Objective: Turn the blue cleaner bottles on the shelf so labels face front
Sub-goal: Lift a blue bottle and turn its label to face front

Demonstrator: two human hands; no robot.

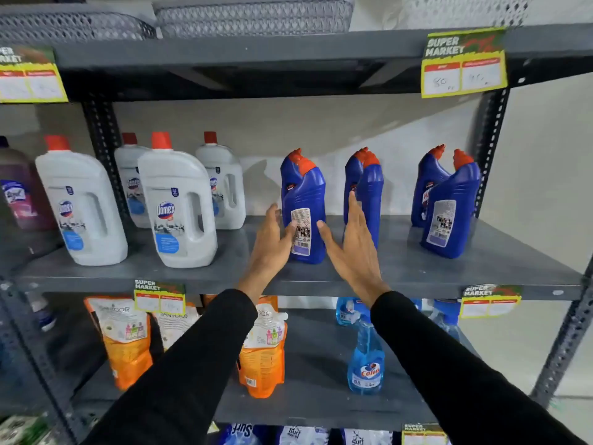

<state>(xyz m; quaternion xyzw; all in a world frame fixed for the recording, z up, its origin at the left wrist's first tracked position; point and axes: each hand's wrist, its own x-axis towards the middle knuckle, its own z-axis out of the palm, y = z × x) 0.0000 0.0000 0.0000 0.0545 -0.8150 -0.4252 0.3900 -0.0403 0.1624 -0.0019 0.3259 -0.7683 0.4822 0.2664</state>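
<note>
Several blue cleaner bottles with red caps stand on the grey middle shelf (401, 271). The front left blue bottle (305, 194) shows its white back label with a barcode. My left hand (272, 242) touches its left side with the thumb on the label. My right hand (349, 245) is on its right side, fingers spread, thumb against the bottle. Behind my right hand a second pair of blue bottles (369, 187) stands side-on. At the right, another blue bottle (449, 213) also shows its back label, with one more blue bottle (428, 181) behind it.
White Domex jugs (176, 207) fill the shelf's left half. A purple bottle (19, 194) stands at the far left. Orange pouches (263, 351) and a blue spray bottle (365, 358) sit on the shelf below. Price tags (463, 64) hang on shelf edges. Baskets sit on top.
</note>
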